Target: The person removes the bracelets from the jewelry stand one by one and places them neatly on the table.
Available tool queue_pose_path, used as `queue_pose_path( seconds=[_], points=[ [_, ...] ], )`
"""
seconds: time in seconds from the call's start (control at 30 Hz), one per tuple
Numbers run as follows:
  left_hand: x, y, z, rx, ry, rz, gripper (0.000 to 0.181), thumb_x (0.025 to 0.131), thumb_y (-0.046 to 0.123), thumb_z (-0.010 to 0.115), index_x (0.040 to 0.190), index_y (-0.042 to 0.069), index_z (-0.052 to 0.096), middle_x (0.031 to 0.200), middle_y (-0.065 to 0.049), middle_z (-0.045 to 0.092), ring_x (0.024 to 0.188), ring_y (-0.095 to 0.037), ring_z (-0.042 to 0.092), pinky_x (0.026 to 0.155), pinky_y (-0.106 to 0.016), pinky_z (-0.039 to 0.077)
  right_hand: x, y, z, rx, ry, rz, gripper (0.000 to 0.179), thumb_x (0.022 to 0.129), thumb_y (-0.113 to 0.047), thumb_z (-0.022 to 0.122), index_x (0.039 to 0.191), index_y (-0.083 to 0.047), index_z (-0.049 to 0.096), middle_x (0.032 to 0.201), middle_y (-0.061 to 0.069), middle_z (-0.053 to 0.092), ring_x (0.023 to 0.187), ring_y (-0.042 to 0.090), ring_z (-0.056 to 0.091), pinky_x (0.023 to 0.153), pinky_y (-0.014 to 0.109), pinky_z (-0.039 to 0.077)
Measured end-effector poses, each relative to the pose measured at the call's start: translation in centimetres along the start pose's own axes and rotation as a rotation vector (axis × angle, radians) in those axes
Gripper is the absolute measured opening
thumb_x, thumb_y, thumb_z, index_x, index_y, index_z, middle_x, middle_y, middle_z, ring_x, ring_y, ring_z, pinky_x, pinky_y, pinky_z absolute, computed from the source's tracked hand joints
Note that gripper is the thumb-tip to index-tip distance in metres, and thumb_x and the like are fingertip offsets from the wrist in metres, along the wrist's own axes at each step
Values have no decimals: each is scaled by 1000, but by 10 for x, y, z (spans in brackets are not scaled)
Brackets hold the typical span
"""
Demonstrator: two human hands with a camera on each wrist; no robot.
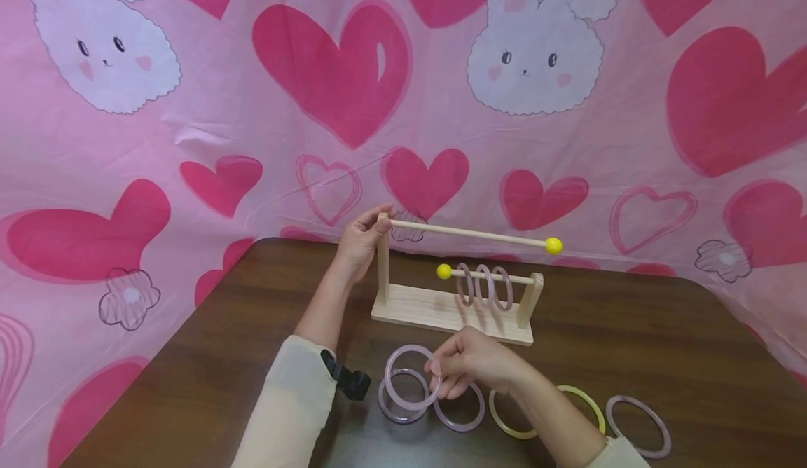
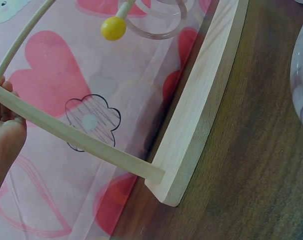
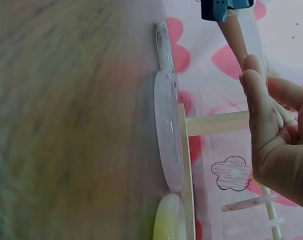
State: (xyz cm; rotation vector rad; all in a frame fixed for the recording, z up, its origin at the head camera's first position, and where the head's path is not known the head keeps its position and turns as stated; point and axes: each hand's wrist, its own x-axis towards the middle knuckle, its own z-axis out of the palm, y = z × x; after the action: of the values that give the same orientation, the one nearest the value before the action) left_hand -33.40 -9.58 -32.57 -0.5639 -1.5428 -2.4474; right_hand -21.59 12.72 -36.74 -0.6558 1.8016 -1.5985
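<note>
My left hand [image 1: 361, 245] grips the top of the left post [image 1: 383, 265] of a pale wooden stand. From that post an upper rod [image 1: 469, 232] with a yellow ball end runs rightward, no rings on it. The lower rod [image 1: 522, 279], fixed to the right post, carries three purplish rings [image 1: 510, 291]. In front of the base [image 1: 416, 302], my right hand [image 1: 476, 361] pinches a pale purple ring [image 1: 412, 348] between thumb and fingers, held up over the table. In the left wrist view my left hand [image 2: 9, 137] shows at the post's upper end.
Several rings lie on the dark wooden table [image 1: 208, 384] near me: a purple ring [image 1: 403, 421] behind the held one, another purple ring [image 1: 465, 429], yellow rings [image 1: 517, 435] around my right forearm, and a purple ring [image 1: 667, 440] at the right. A pink heart-patterned cloth [image 1: 302, 118] hangs behind.
</note>
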Motion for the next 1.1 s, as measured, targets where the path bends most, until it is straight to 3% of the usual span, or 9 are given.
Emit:
queue_pose_path(
  seconds=[0.3, 0.83, 1.1],
  points=[
    [0, 0, 0, -17, 5, -3, 37, 58, 38, 78, 92, 26, 70, 91, 6, 67, 94, -8, 57, 91, -26, 38, -3, -1, 5, -110, -153, 4, 23, 87, -5, 60, 92, 18, 62, 74, 18, 67, 60, 12, 65, 54, 24, 52],
    [0, 0, 0, -30, 7, -1, 38, 58, 36, 78, 94, 24, 70, 92, 5, 67, 95, -9, 57, 95, -28, 36, -2, 1, 25, -259, -227, 120, 12, 84, -1, 61, 80, 8, 67, 66, 11, 67, 56, 12, 64, 50, 26, 52],
    [0, 0, 0, -42, -1, 13, 38, 62, 32, 77, 97, 19, 70, 93, 4, 66, 96, -9, 57, 94, -29, 37, -3, 1, 31, -314, -266, 134, 13, 84, 2, 60, 75, 9, 67, 63, 12, 66, 54, 12, 64, 49, 24, 51]
  ],
)
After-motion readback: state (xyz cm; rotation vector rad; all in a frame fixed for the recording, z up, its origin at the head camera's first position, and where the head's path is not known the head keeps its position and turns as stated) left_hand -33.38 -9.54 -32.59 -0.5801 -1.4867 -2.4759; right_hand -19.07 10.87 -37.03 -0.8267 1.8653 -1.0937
